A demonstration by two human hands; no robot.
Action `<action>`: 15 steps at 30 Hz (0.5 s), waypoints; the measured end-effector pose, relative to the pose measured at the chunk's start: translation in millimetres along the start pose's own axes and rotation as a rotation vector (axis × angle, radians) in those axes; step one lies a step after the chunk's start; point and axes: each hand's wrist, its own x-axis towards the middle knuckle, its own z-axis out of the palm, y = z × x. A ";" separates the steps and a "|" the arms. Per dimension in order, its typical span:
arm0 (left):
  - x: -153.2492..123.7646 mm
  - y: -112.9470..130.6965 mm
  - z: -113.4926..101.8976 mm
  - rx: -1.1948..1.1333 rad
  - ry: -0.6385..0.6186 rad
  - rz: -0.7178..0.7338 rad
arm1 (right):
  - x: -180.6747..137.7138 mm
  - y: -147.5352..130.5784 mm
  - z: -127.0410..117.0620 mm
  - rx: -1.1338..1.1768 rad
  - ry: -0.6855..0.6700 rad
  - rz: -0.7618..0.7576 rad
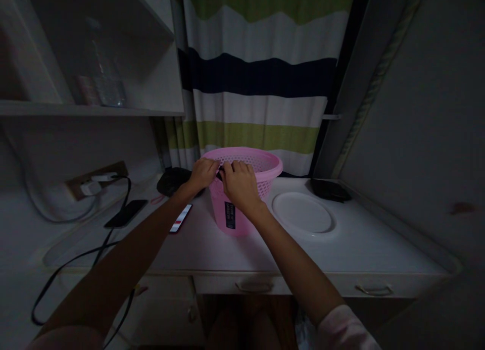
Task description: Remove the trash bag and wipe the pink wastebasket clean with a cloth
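A pink plastic basket (242, 221) with a perforated upper wall and a black label stands upright on the white desk. My left hand (205, 172) is at the left front of its rim, fingers curled closed. Beside it, my right hand (239, 181) lies over the front rim, its fingers bent and closed too. Between the two hands shows a small dark piece (220, 173), pinched by the fingers; its kind is too dim to make out. My right hand hides part of the rim, and most of the basket's inside is out of sight.
Right of the basket lies a white round plate-like lid (302, 213), with a dark flat pouch (330, 190) behind it. To the left are a lit phone (181, 218), a dark phone (126, 213), a black bundle (173, 181) and black cables (76, 259). A shelf (91, 110) overhangs.
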 end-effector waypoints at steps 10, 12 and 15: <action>1.5 -1.2 -3.7 -0.149 0.008 -0.053 | -5.4 13.9 0.4 0.060 0.038 -0.028; 2.5 1.5 -5.9 -0.185 0.011 -0.081 | -12.4 37.2 -1.8 0.122 0.049 -0.051; 4.1 4.8 -8.2 -0.252 0.017 -0.111 | -21.5 78.1 -1.5 0.283 0.094 -0.107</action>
